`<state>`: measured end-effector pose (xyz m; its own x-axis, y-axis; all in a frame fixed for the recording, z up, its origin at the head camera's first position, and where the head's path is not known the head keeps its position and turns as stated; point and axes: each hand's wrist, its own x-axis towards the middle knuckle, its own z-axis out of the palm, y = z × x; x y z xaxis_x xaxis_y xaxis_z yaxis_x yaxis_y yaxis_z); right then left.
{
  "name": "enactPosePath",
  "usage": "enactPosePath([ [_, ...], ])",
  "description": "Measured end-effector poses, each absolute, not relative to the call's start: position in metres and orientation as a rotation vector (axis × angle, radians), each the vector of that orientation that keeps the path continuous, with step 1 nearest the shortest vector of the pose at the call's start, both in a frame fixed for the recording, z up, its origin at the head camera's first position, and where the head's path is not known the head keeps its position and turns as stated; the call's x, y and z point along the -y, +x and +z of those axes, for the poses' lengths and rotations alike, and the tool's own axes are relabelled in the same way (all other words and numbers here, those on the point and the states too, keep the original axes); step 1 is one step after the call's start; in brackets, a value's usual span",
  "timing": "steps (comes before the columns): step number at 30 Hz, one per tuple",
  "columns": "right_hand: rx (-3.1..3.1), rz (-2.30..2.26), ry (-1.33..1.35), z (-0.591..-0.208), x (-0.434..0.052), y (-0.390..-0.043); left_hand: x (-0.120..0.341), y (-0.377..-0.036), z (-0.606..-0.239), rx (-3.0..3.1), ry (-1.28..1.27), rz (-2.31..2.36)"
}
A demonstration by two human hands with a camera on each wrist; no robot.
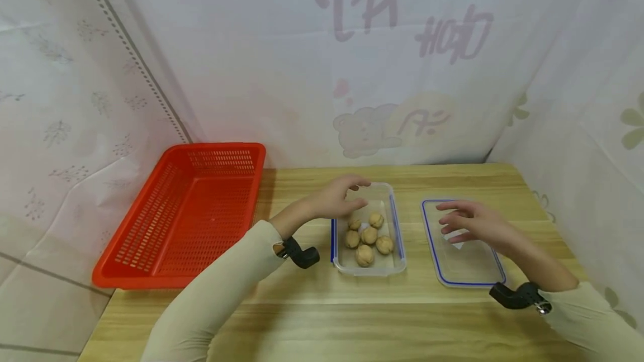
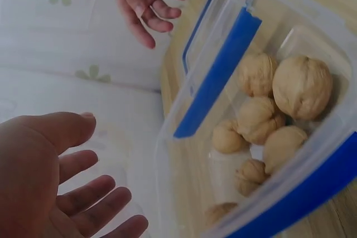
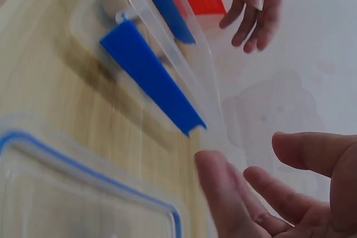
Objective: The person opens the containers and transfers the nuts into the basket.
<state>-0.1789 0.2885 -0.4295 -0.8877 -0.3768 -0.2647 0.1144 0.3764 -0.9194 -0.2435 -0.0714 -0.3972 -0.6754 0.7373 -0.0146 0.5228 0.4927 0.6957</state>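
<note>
Several walnuts lie inside a clear plastic container with blue side clips, seen close up in the left wrist view. Over the container's far left part hovers my left hand, fingers spread loosely and nothing in them. My right hand is above a clear lid with a blue seal, which lies flat on the table to the right of the container. Its fingers are relaxed and hold nothing; thumb and fingers stand apart in the right wrist view.
A red plastic basket with slotted sides stands at the left on the wooden table. Behind the table hangs a pale printed cloth, and similar cloth lines both sides. Each wrist wears a black strap mount.
</note>
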Motion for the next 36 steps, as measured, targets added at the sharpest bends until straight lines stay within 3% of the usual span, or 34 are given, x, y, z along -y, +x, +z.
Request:
enactPosePath([
  [12,-2.08,-1.638,-0.161,-0.451,-0.247,-0.183,0.096,-0.246,-0.42,-2.515,0.978,1.029],
  [36,-2.009,-1.691,-0.047,-0.473,-0.202,-0.186,0.06,-0.259,-0.434,-2.436,0.933,1.086],
])
